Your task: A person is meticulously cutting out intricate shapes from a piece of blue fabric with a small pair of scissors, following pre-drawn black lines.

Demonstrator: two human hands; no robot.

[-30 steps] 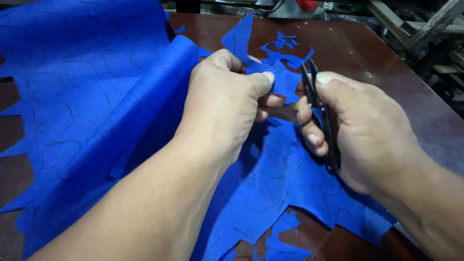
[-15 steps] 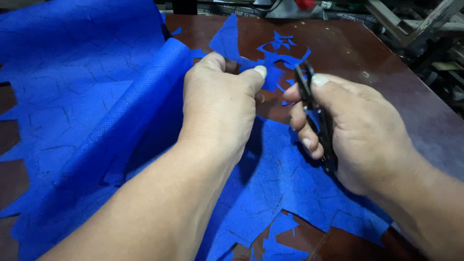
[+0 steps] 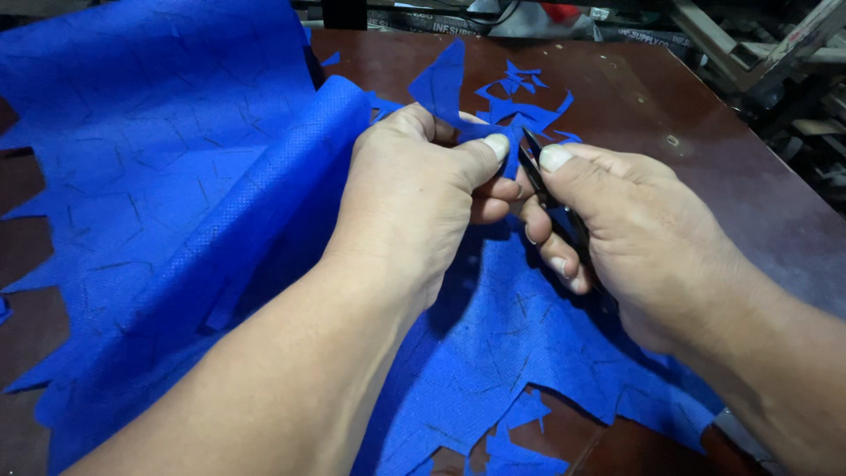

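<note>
A large sheet of blue non-woven fabric (image 3: 167, 185) with dark marked outlines lies across the brown table (image 3: 705, 176), its edge cut into jagged points. My left hand (image 3: 414, 203) pinches a raised flap of this fabric between thumb and fingers. My right hand (image 3: 634, 238) grips small black thread snips (image 3: 555, 207), whose tips point up at the pinched flap right beside my left thumb.
Small blue offcuts (image 3: 520, 101) lie on the table beyond my hands, and more scraps (image 3: 520, 432) sit near the front edge. Wooden frames and clutter (image 3: 767, 62) stand past the table's far right corner.
Both hands have drawn closer together. The snips' tips moved left toward the pinched flap and my left thumb.
</note>
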